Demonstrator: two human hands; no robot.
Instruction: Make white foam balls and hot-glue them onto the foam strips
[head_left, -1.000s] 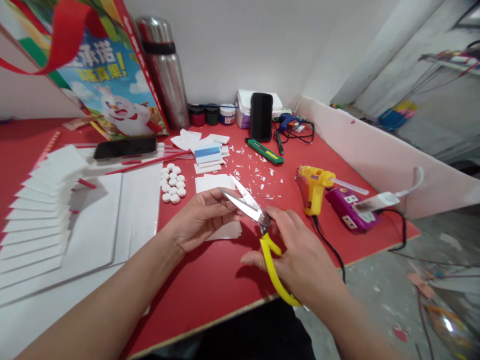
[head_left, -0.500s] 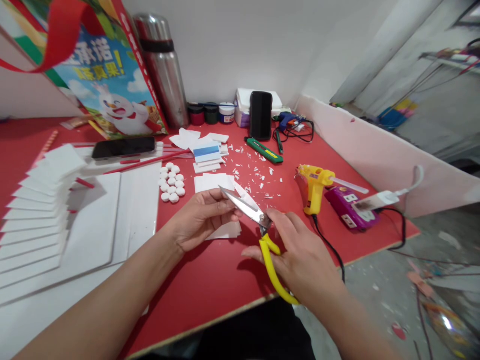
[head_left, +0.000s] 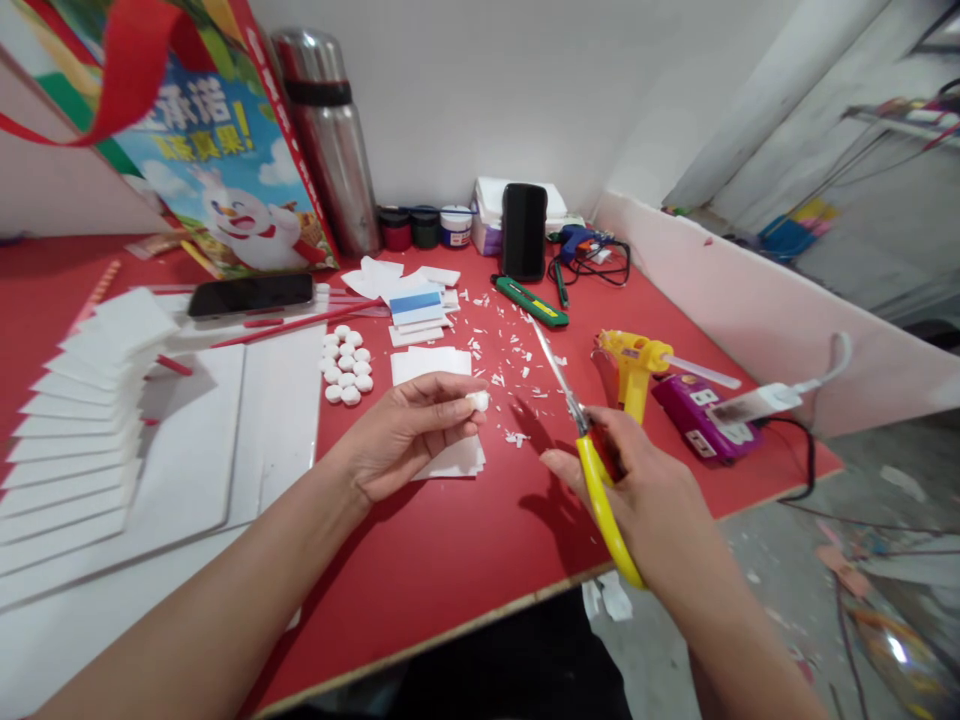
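Observation:
Between the thumb and fingers of my left hand [head_left: 420, 425] is a small round white piece [head_left: 480, 400], pinched at the fingertips. My right hand [head_left: 637, 490] grips a pair of scissors [head_left: 600, 480] with yellow handles, blades pointing up and left over the table and held apart from the white piece. Under and behind my left hand lie white paper sheets [head_left: 427, 364]. Several similar round white pieces [head_left: 346, 366] sit grouped left of the sheets. Small white scraps [head_left: 516, 438] lie on the red table [head_left: 450, 570] between my hands.
A yellow glue gun [head_left: 634, 365] and a purple power socket [head_left: 697, 415] stand at the right. Behind are a green utility knife [head_left: 531, 302], an upright black phone [head_left: 523, 230], paint jars [head_left: 425, 228] and a steel flask [head_left: 337, 150]. White boards [head_left: 202, 430] cover the left side.
My right hand has drawn the scissors away to the right, off my left fingertips. The white piece in my left hand now shows, and fresh scraps lie on the table.

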